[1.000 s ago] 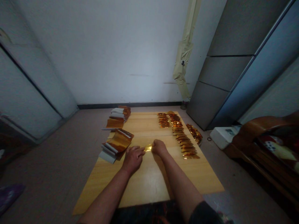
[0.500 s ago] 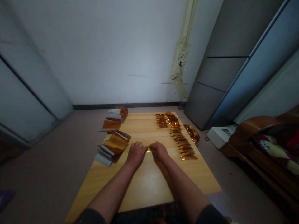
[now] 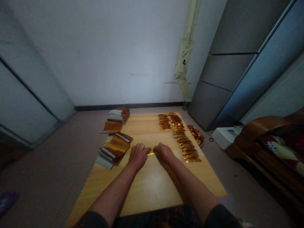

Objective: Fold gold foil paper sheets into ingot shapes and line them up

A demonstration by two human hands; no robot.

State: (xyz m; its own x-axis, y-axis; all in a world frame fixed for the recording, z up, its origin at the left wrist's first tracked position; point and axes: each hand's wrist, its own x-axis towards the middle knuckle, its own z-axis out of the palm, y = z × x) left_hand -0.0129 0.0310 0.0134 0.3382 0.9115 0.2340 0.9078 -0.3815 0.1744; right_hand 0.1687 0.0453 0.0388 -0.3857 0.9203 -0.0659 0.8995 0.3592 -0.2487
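Bunch one of gold-and-grey paper [image 3: 113, 126] sits by the far left corner of the worktop [image 3: 142, 196], poking a bit past the edge, and a second bunch [image 3: 118, 145] is around halfway down the left edge, kinda fanned out. Next comes the left hand [image 3: 138, 157], fingers curled, thumb stretched onto a gold foil piece [image 3: 151, 153]; can't tell if it's pinching or just pressing. That foil piece is roughly mid-worktop, right between the two hands. The right hand [image 3: 163, 152] is closed up, fingertips gripping the piece's right end. Further over, a short row of folded gold pieces [image 3: 164, 123] lies near the far edge, and a longer row [image 3: 185, 142] runs from around the far right corner down along the right edge. Just past that edge there's a heap of shiny gold bits [image 3: 196, 133], then a white box [image 3: 223, 136].
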